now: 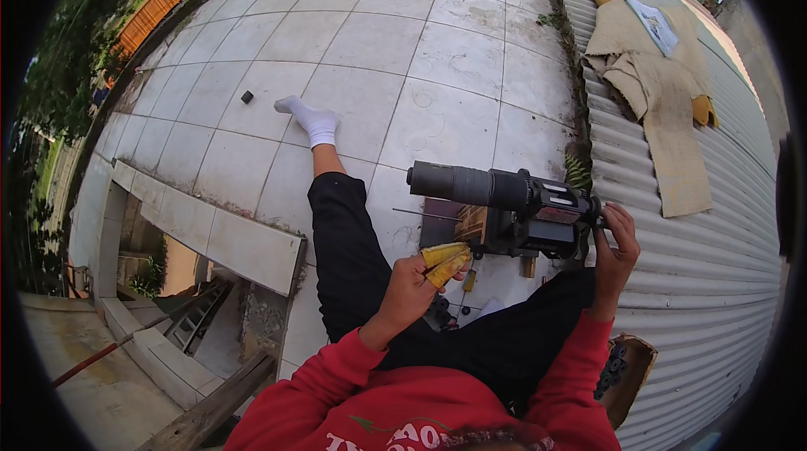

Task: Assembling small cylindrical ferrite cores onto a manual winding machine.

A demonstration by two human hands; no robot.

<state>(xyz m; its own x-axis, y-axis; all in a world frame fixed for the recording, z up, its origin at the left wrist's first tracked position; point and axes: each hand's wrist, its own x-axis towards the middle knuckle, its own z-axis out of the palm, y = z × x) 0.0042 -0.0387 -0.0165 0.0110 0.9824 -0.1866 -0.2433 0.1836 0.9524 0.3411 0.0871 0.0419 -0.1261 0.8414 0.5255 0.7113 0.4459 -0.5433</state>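
A dark machine [551, 220] with a long grey-black cylinder [454, 184] pointing left stands between my legs on a wooden and dark base. My right hand [618, 237] is at the machine's right end, its fingers curled around a round knob or end piece there. In front of the machine, below the cylinder, my left hand [408, 287] pinches a folded yellow piece [445, 263] with worn, pale edges; I cannot tell if it is sandpaper or cloth. A thin metal rod [424, 215] sticks out left of the base.
Small dark parts [439, 313] and a yellow-handled tool [469, 281] lie between my legs. By my right elbow is a cardboard box [630, 375] of dark rolls. Corrugated roofing [731, 241] bearing cloth [643, 73] runs along the right. At left, the tiled floor drops at an opening [202, 300].
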